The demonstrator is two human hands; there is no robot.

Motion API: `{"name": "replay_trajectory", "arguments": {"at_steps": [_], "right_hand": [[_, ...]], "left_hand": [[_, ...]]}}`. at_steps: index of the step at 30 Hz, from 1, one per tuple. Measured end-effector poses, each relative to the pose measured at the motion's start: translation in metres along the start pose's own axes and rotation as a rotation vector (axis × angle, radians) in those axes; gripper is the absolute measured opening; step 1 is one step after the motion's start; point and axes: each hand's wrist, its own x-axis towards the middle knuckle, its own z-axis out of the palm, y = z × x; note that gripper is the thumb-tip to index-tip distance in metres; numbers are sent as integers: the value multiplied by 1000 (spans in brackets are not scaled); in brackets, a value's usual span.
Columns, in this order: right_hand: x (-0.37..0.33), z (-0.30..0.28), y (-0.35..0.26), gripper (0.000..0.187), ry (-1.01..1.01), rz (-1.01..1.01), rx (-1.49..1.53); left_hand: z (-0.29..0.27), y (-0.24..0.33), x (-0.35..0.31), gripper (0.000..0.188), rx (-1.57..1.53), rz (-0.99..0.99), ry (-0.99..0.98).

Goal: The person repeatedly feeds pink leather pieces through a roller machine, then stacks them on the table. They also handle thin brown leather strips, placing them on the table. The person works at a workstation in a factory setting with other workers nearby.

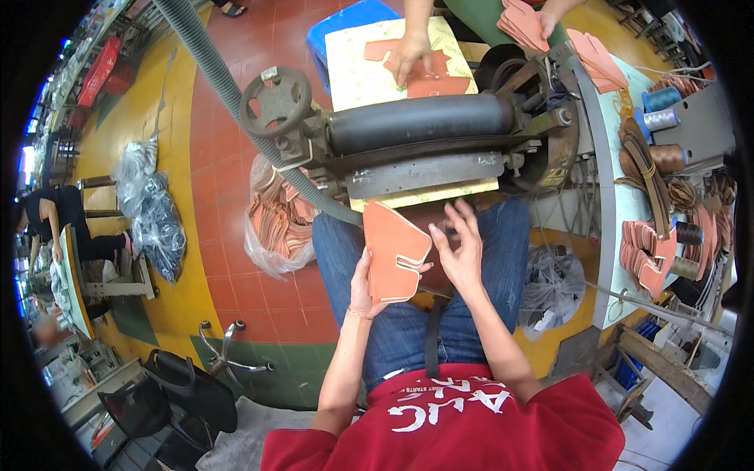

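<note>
My left hand point(362, 289) is closed around a small stack of salmon-coloured leather cut pieces point(389, 250), held upright over my lap. A notch with pale edges shows on the stack's right side. To the right of it, my right hand point(462, 253) is raised with its fingers apart and nothing in them; the fingertips are slightly blurred. Just beyond my hands stands a roller machine point(424, 119) with a dark cylinder and a metal plate point(424, 174) on my side. Beyond the roller, a co-worker's hand point(411, 59) presses on leather pieces lying on a yellow sheet point(345, 74).
The co-worker's other hand point(547, 22) holds more leather pieces point(520, 23). At right, a table point(611, 196) bears thread spools point(664, 119) and piled leather pieces point(646, 255). A plastic bag of pieces point(275, 216) sits left of my legs, near a grey hose point(204, 55).
</note>
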Motion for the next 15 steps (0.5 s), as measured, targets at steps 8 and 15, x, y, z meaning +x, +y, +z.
{"name": "replay_trajectory", "arguments": {"at_steps": [8,15], "right_hand": [[-18,-9,-10,49,-96,-135,-67],[-17,-3,-10,34,107,-480,-319]], "left_hand": [[-2,-13,7,52,39,88,158],[3,-13,12,53,41,110,194]]}}
